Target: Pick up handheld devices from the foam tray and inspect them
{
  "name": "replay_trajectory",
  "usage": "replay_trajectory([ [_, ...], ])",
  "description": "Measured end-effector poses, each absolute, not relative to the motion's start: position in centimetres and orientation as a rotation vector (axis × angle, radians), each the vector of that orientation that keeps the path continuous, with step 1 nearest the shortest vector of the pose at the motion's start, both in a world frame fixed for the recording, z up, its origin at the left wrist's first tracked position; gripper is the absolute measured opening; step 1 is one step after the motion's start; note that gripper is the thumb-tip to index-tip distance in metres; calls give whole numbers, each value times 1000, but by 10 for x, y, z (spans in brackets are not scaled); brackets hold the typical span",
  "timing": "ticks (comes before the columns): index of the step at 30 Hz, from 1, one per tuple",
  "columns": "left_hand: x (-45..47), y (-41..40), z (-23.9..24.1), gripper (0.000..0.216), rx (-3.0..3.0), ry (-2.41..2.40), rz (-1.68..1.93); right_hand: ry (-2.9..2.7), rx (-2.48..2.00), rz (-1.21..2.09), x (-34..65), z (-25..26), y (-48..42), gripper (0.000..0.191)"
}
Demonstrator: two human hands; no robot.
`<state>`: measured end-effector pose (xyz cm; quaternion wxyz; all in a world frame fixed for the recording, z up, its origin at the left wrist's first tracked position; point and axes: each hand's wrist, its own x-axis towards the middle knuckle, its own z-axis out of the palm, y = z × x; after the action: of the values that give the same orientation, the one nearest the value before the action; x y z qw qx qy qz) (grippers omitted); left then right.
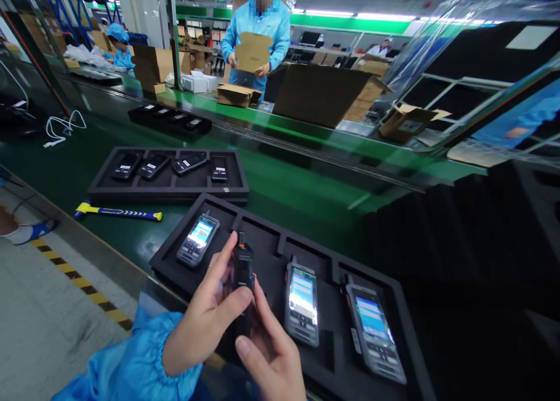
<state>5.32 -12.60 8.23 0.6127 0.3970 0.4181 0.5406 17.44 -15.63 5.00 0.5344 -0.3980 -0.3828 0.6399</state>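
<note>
In the head view, low in the frame's centre, the left hand [205, 325] closes on a black handheld radio [242, 287], thumb on its front, fingers behind; the right hand [271, 354] clasps its lower end from below, thumb up; the radio stands edge-on above the black foam tray [332, 377]; three lit radios [198, 239] lie in the tray's slots; a blue sleeve [135, 360] sits lower left.

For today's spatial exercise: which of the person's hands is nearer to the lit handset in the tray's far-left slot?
Left. The left hand lies just right of and below that lit handset; the right hand is farther right, beyond the held black handset.
</note>
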Motion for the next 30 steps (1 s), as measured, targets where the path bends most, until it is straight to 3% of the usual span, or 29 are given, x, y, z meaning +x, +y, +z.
replay_trajectory([
  [5, 37, -131, 84, 92, 986, 755, 1052, -884, -887, 1564, 176, 45, -157, 52],
  [11, 38, -132, 88, 99, 983, 850, 1022, -872, -896, 1560, 178, 41, -158, 57],
  [30, 41, -119, 77, 89, 847, 573, 1074, -1043, -878, 1367, 181, 41, -150, 51],
])
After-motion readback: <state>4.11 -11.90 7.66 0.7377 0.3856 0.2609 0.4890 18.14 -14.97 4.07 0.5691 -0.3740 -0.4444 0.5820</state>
